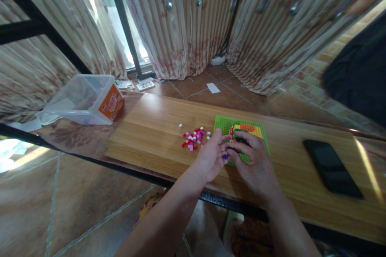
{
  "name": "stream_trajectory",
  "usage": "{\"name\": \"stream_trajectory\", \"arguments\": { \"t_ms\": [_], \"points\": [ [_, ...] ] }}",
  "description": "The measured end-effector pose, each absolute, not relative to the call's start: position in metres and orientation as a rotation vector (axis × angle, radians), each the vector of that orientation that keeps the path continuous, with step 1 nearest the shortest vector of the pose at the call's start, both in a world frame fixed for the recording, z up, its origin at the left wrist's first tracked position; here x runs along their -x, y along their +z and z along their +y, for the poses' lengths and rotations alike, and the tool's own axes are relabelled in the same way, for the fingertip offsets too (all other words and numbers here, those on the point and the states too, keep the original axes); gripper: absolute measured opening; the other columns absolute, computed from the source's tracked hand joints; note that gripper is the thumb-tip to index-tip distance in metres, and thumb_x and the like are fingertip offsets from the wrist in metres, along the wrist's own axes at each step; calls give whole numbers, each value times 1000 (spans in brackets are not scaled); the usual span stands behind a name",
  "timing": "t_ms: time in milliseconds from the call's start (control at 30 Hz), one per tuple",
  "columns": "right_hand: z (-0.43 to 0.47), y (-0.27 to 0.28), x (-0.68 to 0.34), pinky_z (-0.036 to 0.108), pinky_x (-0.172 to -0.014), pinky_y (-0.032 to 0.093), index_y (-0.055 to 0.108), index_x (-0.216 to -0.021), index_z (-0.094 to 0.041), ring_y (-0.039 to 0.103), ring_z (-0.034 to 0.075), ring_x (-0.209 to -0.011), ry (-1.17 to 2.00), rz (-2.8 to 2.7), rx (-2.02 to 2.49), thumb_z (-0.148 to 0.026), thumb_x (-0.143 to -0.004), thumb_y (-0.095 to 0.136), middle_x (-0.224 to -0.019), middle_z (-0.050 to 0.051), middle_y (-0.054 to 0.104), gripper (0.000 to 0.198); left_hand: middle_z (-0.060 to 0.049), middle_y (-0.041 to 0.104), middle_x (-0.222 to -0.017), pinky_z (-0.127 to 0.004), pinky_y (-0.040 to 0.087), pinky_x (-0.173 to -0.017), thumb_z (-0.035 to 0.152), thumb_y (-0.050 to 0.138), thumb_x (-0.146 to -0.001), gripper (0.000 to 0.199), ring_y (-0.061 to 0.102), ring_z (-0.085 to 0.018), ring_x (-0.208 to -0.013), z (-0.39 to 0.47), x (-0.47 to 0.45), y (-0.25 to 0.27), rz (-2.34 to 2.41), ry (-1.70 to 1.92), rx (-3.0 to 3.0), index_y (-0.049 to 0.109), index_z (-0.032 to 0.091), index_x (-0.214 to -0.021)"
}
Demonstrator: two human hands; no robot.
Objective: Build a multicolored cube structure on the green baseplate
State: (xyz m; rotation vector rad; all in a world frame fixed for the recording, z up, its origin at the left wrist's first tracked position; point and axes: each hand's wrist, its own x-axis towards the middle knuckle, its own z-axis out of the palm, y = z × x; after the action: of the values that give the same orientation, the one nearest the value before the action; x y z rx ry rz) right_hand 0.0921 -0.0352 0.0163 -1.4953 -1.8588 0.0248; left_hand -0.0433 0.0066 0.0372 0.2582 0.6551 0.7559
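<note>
My left hand point(212, 156) is turned palm up over the near left corner of a green studded baseplate point(222, 122), its fingers curled around small purple bricks point(225, 157). Reaching in from the right, my right hand point(255, 160) has its thumb and fingertips pinched together at the left fingers, on what looks like one of the purple bricks. Behind the right fingers, a build of red, orange, yellow and green bricks point(247, 128) stands on the baseplate, partly hidden. Left of my hands lies a loose pile of pink, red and white bricks point(193, 138).
A clear plastic bin point(79, 106) with an orange label stands at the table's left end. On the right of the wooden board point(150, 128) lies a black phone point(333, 168). A single white brick point(180, 125) sits apart from the pile. Curtains point(187, 28) hang beyond the table.
</note>
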Motion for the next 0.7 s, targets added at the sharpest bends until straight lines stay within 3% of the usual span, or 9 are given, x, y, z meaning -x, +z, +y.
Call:
{"name": "stream_trajectory", "arguments": {
  "t_ms": [233, 300, 400, 533, 700],
  "points": [
    [-33, 24, -100, 46, -95, 46, 71, -91, -25, 58, 24, -108, 26, -1728, 1437, -32, -89, 59, -109, 6, 67, 14, -6, 65, -77, -24, 46, -68, 45, 46, -93, 36, 60, -11, -65, 5, 41, 42, 672, 762, -342, 61, 12, -91],
    [-34, 26, -110, 42, -87, 50, 71, -89, -24, 64, 22, -96, 4, -1548, 1478, -33, -87, 60, -97, 5, 70, 14, -6, 66, -78, -24, 45, -64, 39, 49, -91, 28, 59, -11, -62, 4, 41, 42, 784, 785, -476, 61, 13, -89],
    [-36, 29, -128, 37, -74, 53, 72, -88, -23, 66, 20, -78, -16, -1271, 1598, -35, -85, 63, -83, 3, 71, 15, -1, 63, -70, -20, 34, -50, 26, 58, -83, 13, 47, -6, -48, 3, 40, 38, 958, 842, -722, 61, 13, -82],
    [-39, 30, -137, 36, -74, 54, 73, -89, -23, 67, 20, -79, -25, -1356, 1679, -34, -85, 60, -86, 4, 71, 17, 2, 58, -60, -21, 28, -49, 23, 57, -81, 13, 38, -5, -45, 3, 38, 31, 962, 833, -907, 65, 13, -84],
    [-36, 25, -132, 37, -80, 53, 72, -92, -22, 66, 20, -86, 31, -1648, 1615, -31, -89, 55, -94, 5, 70, 20, 1, 58, -59, -22, 37, -58, 23, 59, -80, 19, 50, -10, -55, 1, 31, 22, 946, 864, -1065, 68, 12, -92]
  ]
}}
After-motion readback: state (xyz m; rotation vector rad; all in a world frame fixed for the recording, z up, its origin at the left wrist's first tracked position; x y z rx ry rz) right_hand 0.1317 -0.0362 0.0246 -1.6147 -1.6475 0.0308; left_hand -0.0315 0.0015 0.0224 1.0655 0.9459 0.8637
